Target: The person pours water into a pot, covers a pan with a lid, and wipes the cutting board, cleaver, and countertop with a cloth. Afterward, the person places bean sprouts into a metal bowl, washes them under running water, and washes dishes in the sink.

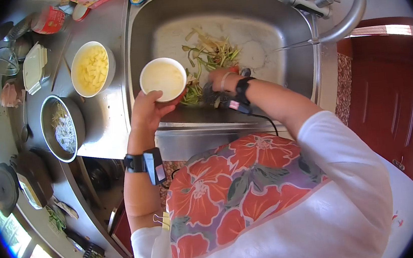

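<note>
My left hand (150,112) grips a white bowl (163,79) by its near rim, thumb on the edge and fingers under the reddish outside. Pale, cloudy liquid shows in the bowl, which is over the left front of the steel sink (295,77). My right hand (223,79) reaches down into the sink, among green and pale vegetable scraps (214,50). Its fingers are mostly hidden, beside a dark, crumpled-looking thing (209,94) I cannot identify. A bit of red shows near that hand.
A curved faucet (355,7) stands at the right with a thin stream running into the sink. On the left counter are a bowl of yellow pieces (92,69), a steel bowl (78,120) with whitish shreds, a chopstick-like stick and a lidded container (35,69).
</note>
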Motion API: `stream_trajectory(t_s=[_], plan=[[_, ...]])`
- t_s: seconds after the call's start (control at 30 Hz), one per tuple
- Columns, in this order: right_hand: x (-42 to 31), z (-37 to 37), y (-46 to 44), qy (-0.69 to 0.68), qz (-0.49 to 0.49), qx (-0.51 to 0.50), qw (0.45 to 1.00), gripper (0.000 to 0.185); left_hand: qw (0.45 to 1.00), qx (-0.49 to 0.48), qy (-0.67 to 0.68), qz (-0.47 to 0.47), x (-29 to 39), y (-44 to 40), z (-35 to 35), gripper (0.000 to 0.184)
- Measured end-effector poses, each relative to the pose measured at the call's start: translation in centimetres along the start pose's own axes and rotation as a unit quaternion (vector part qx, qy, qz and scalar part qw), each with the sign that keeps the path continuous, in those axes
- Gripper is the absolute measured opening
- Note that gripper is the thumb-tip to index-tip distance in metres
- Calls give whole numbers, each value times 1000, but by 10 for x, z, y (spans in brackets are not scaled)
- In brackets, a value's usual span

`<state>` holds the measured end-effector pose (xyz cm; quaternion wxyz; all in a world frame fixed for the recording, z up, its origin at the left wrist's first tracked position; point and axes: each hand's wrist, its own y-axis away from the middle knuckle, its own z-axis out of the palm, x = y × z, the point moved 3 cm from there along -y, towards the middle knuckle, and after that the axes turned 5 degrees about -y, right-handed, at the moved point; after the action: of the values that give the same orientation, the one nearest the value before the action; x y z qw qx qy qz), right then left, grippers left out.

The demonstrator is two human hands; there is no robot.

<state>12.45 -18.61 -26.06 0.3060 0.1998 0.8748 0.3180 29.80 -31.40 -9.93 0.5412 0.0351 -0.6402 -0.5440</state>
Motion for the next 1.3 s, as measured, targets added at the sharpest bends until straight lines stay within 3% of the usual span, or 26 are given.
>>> stream_trajectory(t_s=[0.07, 0.13, 0.23, 0.33, 0.4, 0.47, 0.5, 0.57, 0.67, 0.73, 0.8, 0.9, 0.93, 0.97, 1.03, 1.1, 1.13, 1.2, 1.23, 1.3], plan=[[44, -21, 31, -62, 21, 166, 984, 25, 999, -18, -36, -24, -9, -12, 9, 42], [75, -59, 82, -187, 116, 276, 936, 26, 994, -41, -81, -66, -23, -34, 26, 42], [99, -96, 142, -241, 34, 405, 881, 29, 984, -93, -126, -84, -41, -55, 77, 35], [96, -117, 188, -269, -5, 431, 861, 31, 976, -135, -147, -91, -47, -62, 142, 32], [97, -112, 185, -182, -92, 456, 866, 30, 966, -197, -139, -89, -54, -63, 184, 32], [88, -93, 187, -39, -73, 368, 926, 33, 939, -308, -138, -71, -59, -58, 239, 32], [93, -97, 188, -41, -37, 338, 940, 33, 940, -268, -173, -119, -55, -45, 259, 33], [106, -104, 193, -46, 29, 264, 963, 35, 945, -243, -198, -89, -54, -41, 267, 32], [142, -100, 178, -176, 107, 318, 925, 36, 956, -165, -244, -17, -49, -54, 276, 34], [143, -73, 167, -386, 165, 327, 847, 33, 968, -86, -233, 43, -50, -61, 278, 36], [144, -22, 131, -596, 192, 318, 712, 32, 977, 7, -188, 102, -63, -62, 281, 39], [174, 10, 97, -449, 208, 274, 825, 34, 962, 61, -223, 145, -75, -59, 276, 47], [164, -24, 114, -266, 128, 241, 925, 28, 952, 76, -251, 156, -81, -59, 269, 47], [156, -62, 142, -263, 175, 216, 924, 26, 933, 47, -322, 153, -76, -54, 271, 50], [128, -115, 166, -64, 101, 226, 967, 28, 943, -50, -315, 96, -66, -70, 267, 49], [85, -147, 187, 89, -63, 273, 956, 23, 941, -122, -314, 43, -46, -65, 270, 44], [69, -151, 191, 161, -150, 289, 932, 21, 947, -109, -298, 45, -42, -56, 271, 43], [85, -149, 183, 73, -87, 350, 930, 22, 958, -76, -272, 55, -34, -43, 265, 40], [96, -145, 174, 29, -55, 378, 924, 22, 961, -102, -228, 115, -31, -43, 264, 43], [127, -118, 142, -143, 22, 388, 910, 26, 955, -45, -267, 122, -27, -47, 263, 48]])
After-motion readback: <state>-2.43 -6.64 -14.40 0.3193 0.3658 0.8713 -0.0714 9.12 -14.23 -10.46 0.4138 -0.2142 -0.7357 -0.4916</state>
